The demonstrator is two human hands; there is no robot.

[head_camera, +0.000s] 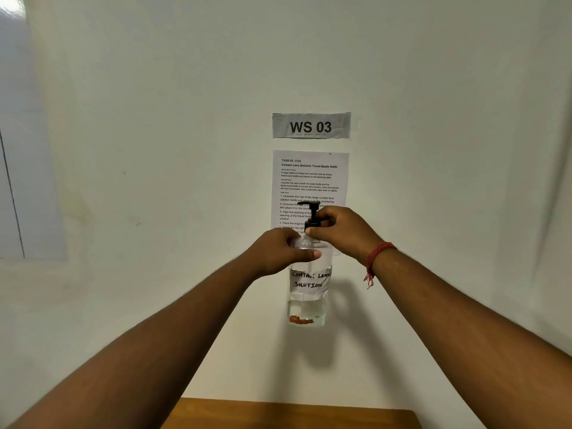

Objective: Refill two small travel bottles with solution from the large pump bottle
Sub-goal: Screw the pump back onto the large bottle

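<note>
The large clear pump bottle (308,292) hangs in the air in front of the wall, well above the table. A handwritten label on it reads "contact lens solution", and clear liquid fills its lower part. My left hand (278,253) grips the bottle's shoulder from the left. My right hand (340,230) pinches the collar of the black pump head (313,215) at the bottle's neck. No small travel bottles are in view.
A strip of the wooden table top (294,413) shows at the bottom edge. On the white wall behind hang a "WS 03" sign (311,126) and a printed task sheet (310,181). A window frame (12,196) is at far left.
</note>
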